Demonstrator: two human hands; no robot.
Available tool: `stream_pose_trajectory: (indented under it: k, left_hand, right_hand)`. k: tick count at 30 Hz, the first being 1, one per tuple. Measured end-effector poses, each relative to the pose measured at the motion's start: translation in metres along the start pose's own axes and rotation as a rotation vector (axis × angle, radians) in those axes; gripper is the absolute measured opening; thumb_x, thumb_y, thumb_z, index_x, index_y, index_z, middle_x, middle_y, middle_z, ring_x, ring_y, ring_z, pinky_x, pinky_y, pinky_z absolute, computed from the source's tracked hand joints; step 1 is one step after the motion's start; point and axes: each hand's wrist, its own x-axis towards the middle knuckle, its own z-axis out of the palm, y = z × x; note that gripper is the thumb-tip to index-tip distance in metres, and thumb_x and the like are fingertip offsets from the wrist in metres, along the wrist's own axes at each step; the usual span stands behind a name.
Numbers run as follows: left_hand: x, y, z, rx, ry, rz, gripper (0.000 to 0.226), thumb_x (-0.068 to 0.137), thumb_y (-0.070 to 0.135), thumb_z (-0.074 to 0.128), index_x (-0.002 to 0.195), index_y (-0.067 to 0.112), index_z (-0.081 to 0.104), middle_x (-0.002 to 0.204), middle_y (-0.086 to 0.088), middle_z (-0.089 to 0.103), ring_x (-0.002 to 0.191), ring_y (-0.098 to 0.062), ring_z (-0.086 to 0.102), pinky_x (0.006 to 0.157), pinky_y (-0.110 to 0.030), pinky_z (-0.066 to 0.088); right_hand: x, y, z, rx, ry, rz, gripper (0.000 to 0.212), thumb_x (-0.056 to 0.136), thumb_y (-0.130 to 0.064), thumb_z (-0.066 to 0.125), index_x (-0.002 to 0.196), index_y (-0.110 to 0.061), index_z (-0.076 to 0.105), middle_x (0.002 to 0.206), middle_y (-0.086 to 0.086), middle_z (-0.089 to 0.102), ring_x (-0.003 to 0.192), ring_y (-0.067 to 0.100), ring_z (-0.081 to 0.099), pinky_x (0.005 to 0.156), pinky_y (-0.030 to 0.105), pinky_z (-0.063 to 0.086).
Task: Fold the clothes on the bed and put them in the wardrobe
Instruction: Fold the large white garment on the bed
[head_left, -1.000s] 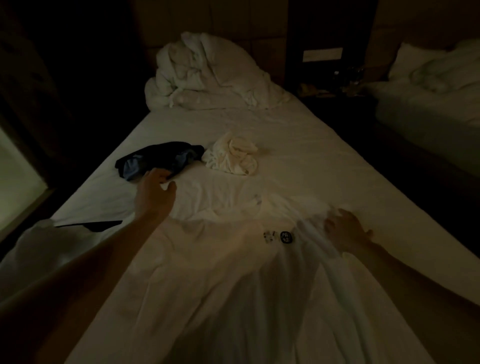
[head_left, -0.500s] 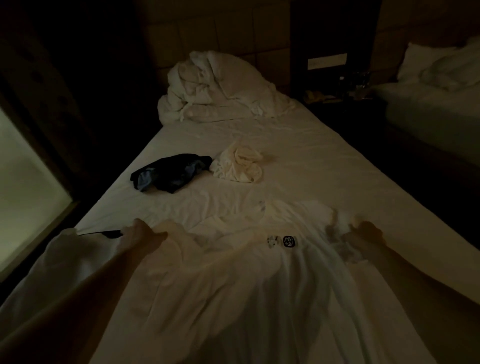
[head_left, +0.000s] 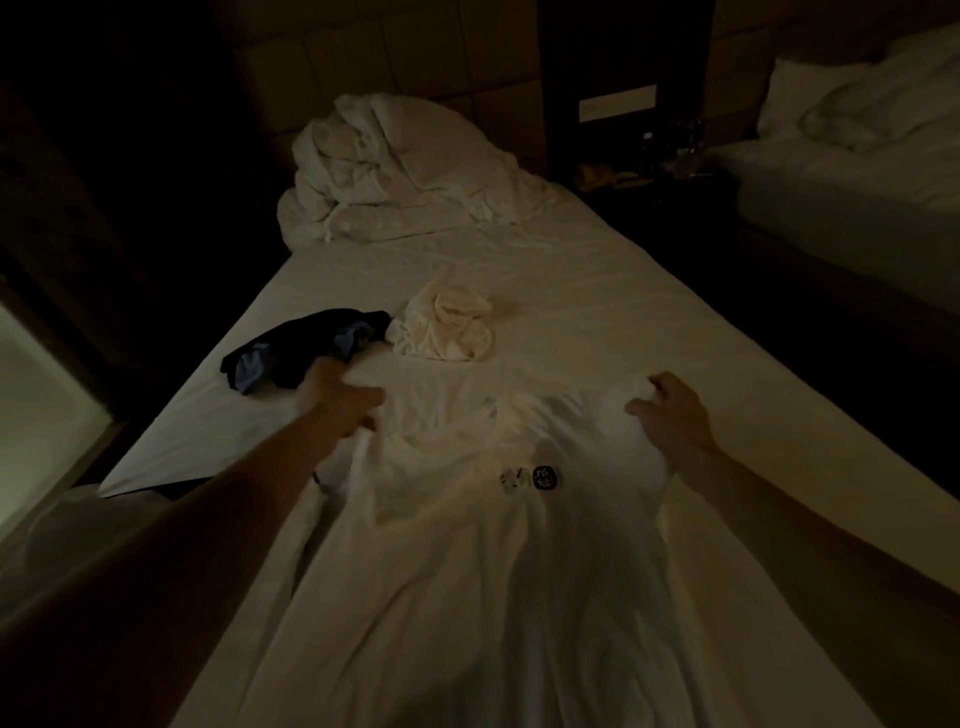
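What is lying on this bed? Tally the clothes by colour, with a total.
White: 1, the white shirt, gripped by the left hand and the right hand
Cream: 1, the crumpled cream garment
Dark: 1, the dark garment
Total: 3

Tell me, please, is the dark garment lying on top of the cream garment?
No, the dark garment lies on the sheet, left of the cream garment.

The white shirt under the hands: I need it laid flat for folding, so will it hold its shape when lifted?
Probably not. The white shirt already drapes in soft wrinkles, so it likely flops. It bunches where the left hand and right hand grip it, suggesting thin, light cloth.
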Motion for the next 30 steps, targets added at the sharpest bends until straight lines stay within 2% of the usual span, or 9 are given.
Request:
stream_pose_trajectory:
  k: [3,6,11,16,18,22,26,28,30]
  left_hand:
    - [-0.034,0.04,0.029,-0.155,-0.099,0.019,0.043,0.086,0.014,0.071,0.115,0.03,0.045,0.089,-0.006,0.066,0.046,-0.027,0.065,0.039,-0.027,0.049]
    - [-0.028,0.024,0.045,-0.227,-0.122,0.05,0.028,0.091,0.016,0.065,0.117,0.019,0.052,0.089,-0.008,0.069,0.047,-0.028,0.065,0.041,-0.03,0.05]
    - [-0.028,-0.022,0.044,-0.016,-0.132,0.09,0.007,0.093,0.014,0.06,0.1,0.012,0.061,0.081,-0.012,0.069,0.05,-0.029,0.064,0.043,-0.029,0.048]
    - [-0.054,-0.055,0.015,0.392,-0.265,0.101,0.013,0.09,0.021,0.064,0.084,0.011,0.063,0.069,-0.008,0.068,0.046,-0.02,0.063,0.044,-0.028,0.051]
    - [-0.074,-0.061,0.001,0.546,-0.37,0.055,0.025,0.09,0.03,0.065,0.083,0.006,0.062,0.068,-0.011,0.068,0.05,-0.022,0.064,0.046,-0.026,0.052]
    - [-0.129,-0.068,-0.026,0.603,-0.596,-0.163,0.029,0.085,0.026,0.073,0.09,0.008,0.051,0.071,-0.014,0.057,0.052,-0.022,0.057,0.043,-0.028,0.049]
    - [-0.196,-0.075,-0.048,0.851,-0.735,-0.184,0.037,0.077,0.029,0.082,0.059,0.001,0.066,0.056,-0.024,0.061,0.049,-0.021,0.058,0.045,-0.023,0.048]
    - [-0.222,-0.087,-0.051,0.985,-0.651,-0.081,0.033,0.078,0.03,0.08,0.089,0.001,0.071,0.09,-0.02,0.071,0.08,-0.021,0.068,0.054,-0.021,0.047]
    - [-0.241,-0.1,-0.052,1.111,-0.55,0.051,0.041,0.08,0.03,0.076,0.111,0.006,0.065,0.117,-0.012,0.066,0.108,-0.024,0.064,0.069,-0.025,0.052]
  right_hand:
    - [0.001,-0.006,0.003,-0.071,0.015,-0.134,0.035,0.082,-0.009,0.067,0.117,-0.009,0.06,0.118,0.01,0.058,0.104,0.026,0.054,0.077,0.023,0.034]
    - [-0.004,-0.017,0.013,-0.073,0.012,-0.255,0.027,0.082,-0.002,0.062,0.109,-0.008,0.06,0.107,0.006,0.061,0.09,0.019,0.054,0.07,0.021,0.037]
    - [-0.024,-0.032,0.078,-0.182,-0.132,-0.3,0.014,0.085,-0.003,0.057,0.097,-0.008,0.063,0.095,0.006,0.064,0.083,0.018,0.057,0.067,0.022,0.037]
    - [-0.076,-0.036,0.143,-0.412,-0.685,-0.311,0.057,0.09,-0.03,0.065,0.141,-0.014,0.045,0.142,0.011,0.05,0.127,0.028,0.05,0.096,0.03,0.043]
    - [-0.099,-0.038,0.144,-0.387,-0.759,-0.401,0.056,0.095,-0.026,0.058,0.147,-0.017,0.038,0.151,0.008,0.039,0.136,0.026,0.04,0.11,0.033,0.036]
    - [-0.133,-0.042,0.094,-0.239,-0.539,-0.437,0.044,0.095,-0.005,0.047,0.138,-0.016,0.05,0.139,0.007,0.051,0.121,0.02,0.053,0.104,0.032,0.041]
    - [-0.17,-0.009,0.027,-0.56,-0.394,-0.253,0.042,0.089,-0.017,0.057,0.131,-0.017,0.049,0.127,0.009,0.055,0.115,0.027,0.053,0.095,0.037,0.046]
    - [-0.198,0.013,-0.001,-0.754,-0.401,-0.052,0.056,0.085,-0.037,0.065,0.132,-0.017,0.043,0.13,0.01,0.048,0.121,0.033,0.048,0.094,0.041,0.046]
    - [-0.23,0.033,-0.021,-0.821,-0.365,0.069,0.066,0.082,-0.05,0.066,0.132,-0.014,0.042,0.131,0.012,0.046,0.122,0.036,0.046,0.093,0.043,0.044]
